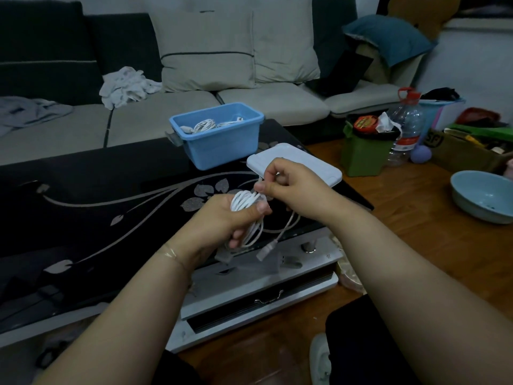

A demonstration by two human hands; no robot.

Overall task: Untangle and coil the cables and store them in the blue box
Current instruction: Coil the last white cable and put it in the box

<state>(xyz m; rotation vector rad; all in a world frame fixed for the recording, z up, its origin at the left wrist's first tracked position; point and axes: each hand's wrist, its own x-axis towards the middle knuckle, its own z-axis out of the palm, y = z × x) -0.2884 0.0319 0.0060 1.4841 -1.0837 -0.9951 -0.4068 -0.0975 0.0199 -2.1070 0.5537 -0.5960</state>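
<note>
While the sofa (138, 120) with its crumpled white cloth (126, 86) fills the background at the left, the task is carried on over the near right corner of the dark, glossy table (83, 207), whose top is patterned with pale petals. A bundle of thin white cable (244, 201) is gripped in the left hand (222, 220), the fingers (262, 208) being curled round several gathered loops, with looser turns and two plug ends (263, 252) left hanging below the fist. Just to the right, a strand of the same cable is pinched between thumb and forefinger of the right hand (288, 184), held just above the bundle.

The cable is judged to be light, soft and springy, with a smooth jacket that may slip, so that the loops are likely to open unless they are kept clamped at the middle; the free strand is best taken near the coil, and the stiff plugs are best left to trail.

Behind the hands, toward the far right edge of the table, the blue box (219, 145) of smooth plastic is seen, uncovered, with coiled white cables (205, 125) already inside. Its flat white lid (316, 165), rounded at the corners, lies just beside it at the table's right edge.
</note>
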